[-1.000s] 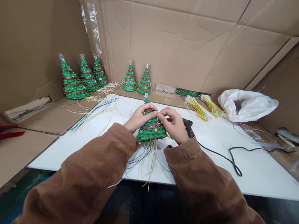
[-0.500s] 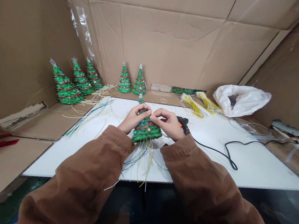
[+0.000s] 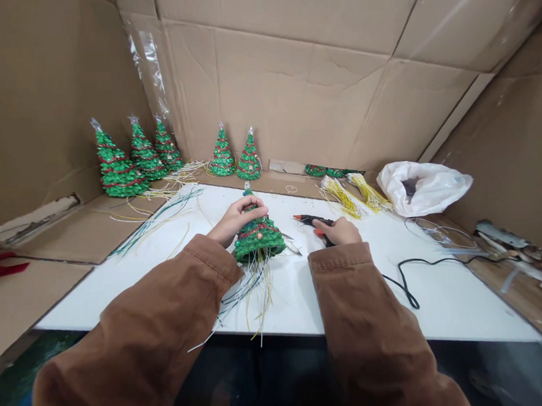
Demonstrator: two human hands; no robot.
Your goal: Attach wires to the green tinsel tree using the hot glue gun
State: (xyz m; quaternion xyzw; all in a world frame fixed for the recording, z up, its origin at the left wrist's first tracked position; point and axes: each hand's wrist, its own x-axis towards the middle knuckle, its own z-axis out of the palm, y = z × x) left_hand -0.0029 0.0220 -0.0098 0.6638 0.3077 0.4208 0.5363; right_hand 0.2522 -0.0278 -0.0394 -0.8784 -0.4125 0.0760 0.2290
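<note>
My left hand point(image 3: 238, 219) is closed around the upper part of a small green Christmas tree point(image 3: 259, 240) with red garland and small baubles. The tree leans, its hollow base facing me, and loose white, yellow and green wires point(image 3: 254, 285) trail from it over the table's front edge. To its right, my right hand point(image 3: 343, 231) is wrapped round the handle of a black glue gun point(image 3: 313, 220) with an orange tip, which points left. A pointed metal tool, perhaps scissors point(image 3: 294, 246), lies between tree and right hand, partly hidden behind the tree.
Several finished-looking trees point(image 3: 144, 151) stand along the cardboard wall. Yellow wire bundles point(image 3: 345, 197) and a white plastic bag point(image 3: 425, 198) lie at the back right. A black cord point(image 3: 401, 280) runs across the white board point(image 3: 452, 301). Green wires point(image 3: 153, 221) lie at left.
My right hand has left the tree's side and moved right, taking hold of the glue gun. My left hand still holds the tree.
</note>
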